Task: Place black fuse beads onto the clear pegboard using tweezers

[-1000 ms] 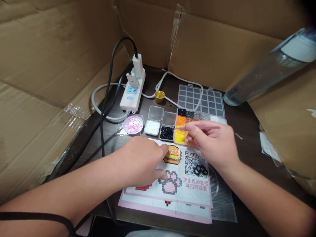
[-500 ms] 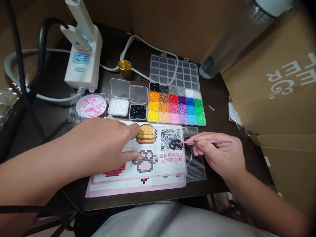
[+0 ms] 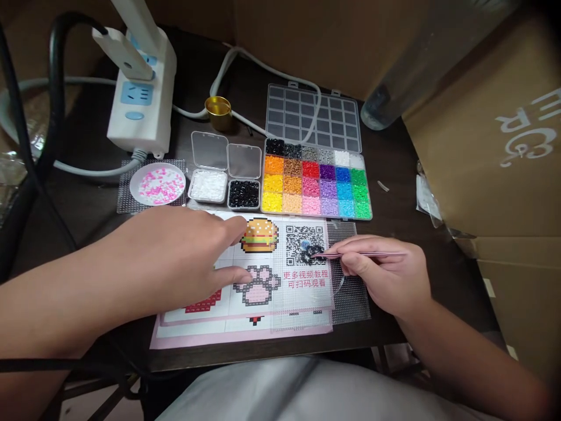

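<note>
My right hand (image 3: pixel 388 275) grips pink tweezers (image 3: pixel 372 255) held nearly level. Their tip reaches into a small heap of black beads (image 3: pixel 312 254) over the printed QR code. Under the heap lies a clear pegboard (image 3: pixel 353 292), partly over the pattern sheet (image 3: pixel 302 298). My left hand (image 3: pixel 188 257) rests on the left part of the sheet, thumb and index finger apart, nothing between them. Near those fingers are a printed burger (image 3: pixel 259 235) and a pink paw print (image 3: pixel 258 286). The hand covers part of a red printed picture.
Behind the sheet stand a bead box (image 3: pixel 318 181) with many colours, a box of white beads (image 3: pixel 208 186) and one of black beads (image 3: pixel 244 194). A dish of pink beads (image 3: pixel 158 184), a gold cup (image 3: pixel 218 112) and a power strip (image 3: pixel 142 99) are further left. Cardboard (image 3: pixel 495 193) walls the right.
The view has shifted slightly. The tweezers' tip has moved a little left, deeper into the black beads, whose heap looks slightly altered. My left hand stays in place on the sheet.
</note>
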`<act>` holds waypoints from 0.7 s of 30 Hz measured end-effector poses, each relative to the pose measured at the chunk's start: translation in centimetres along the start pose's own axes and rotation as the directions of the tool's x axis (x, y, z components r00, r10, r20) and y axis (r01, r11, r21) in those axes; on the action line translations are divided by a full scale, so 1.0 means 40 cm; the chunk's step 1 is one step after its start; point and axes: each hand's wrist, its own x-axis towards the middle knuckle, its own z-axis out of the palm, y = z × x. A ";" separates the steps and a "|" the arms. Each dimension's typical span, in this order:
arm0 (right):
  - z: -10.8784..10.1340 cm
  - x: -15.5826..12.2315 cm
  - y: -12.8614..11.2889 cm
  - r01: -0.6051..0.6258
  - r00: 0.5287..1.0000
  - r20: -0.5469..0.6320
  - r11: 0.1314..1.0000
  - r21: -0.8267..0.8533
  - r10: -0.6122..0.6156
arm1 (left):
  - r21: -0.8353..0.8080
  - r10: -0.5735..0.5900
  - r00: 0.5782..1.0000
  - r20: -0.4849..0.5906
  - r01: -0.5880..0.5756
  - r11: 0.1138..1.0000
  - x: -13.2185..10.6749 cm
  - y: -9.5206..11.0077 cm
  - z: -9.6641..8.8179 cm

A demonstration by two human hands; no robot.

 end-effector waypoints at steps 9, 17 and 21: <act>0.003 0.003 -0.002 0.024 1.000 -0.005 0.999 -0.023 -0.024 | 0.033 -0.001 1.000 0.024 0.001 0.999 0.001 -0.002 -0.001; 0.003 0.002 -0.003 0.005 1.000 -0.008 0.999 -0.036 -0.006 | -0.045 -0.029 1.000 0.003 0.029 0.999 0.001 -0.003 0.002; 0.002 0.001 -0.002 0.000 1.000 -0.007 0.999 -0.043 0.000 | -0.009 -0.037 0.999 0.033 0.037 0.999 -0.001 -0.003 -0.001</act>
